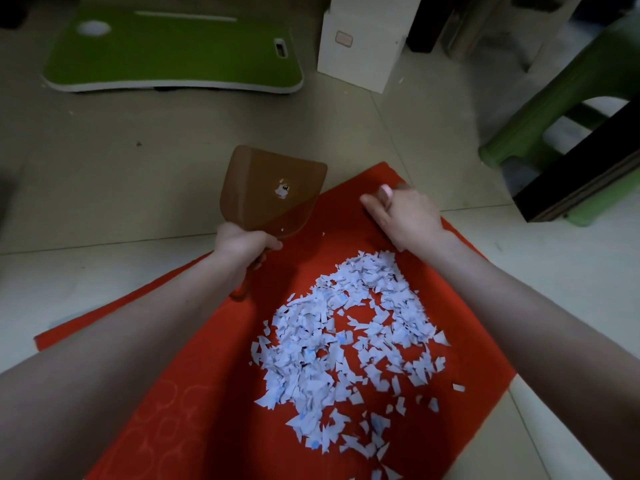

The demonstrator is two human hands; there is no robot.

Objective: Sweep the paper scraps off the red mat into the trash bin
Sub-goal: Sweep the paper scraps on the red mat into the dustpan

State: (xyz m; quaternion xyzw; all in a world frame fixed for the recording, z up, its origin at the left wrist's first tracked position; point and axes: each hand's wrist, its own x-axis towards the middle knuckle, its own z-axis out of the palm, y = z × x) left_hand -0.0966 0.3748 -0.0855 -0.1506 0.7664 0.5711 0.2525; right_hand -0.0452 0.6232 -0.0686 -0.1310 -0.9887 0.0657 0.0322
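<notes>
On tiled floor [104, 188] | red mat [207, 393], paper scraps [346, 341] | left hand [242, 245] grips dustpan [270, 188] | right hand [405, 216] grips pink handle [385, 192]

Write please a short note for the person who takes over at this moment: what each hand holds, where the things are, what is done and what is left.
Left hand: grips the handle of the brown dustpan, which is at the far left edge of the red mat.
Right hand: curled round a pink handle near the mat's far edge; the rest of that tool is hidden.
Paper scraps: nearly all lie in one loose pile on the mat.
Done: only a few bits are in the dustpan.
Left: sweep the pile into the dustpan and empty it. No trash bin is plainly in view.
</notes>
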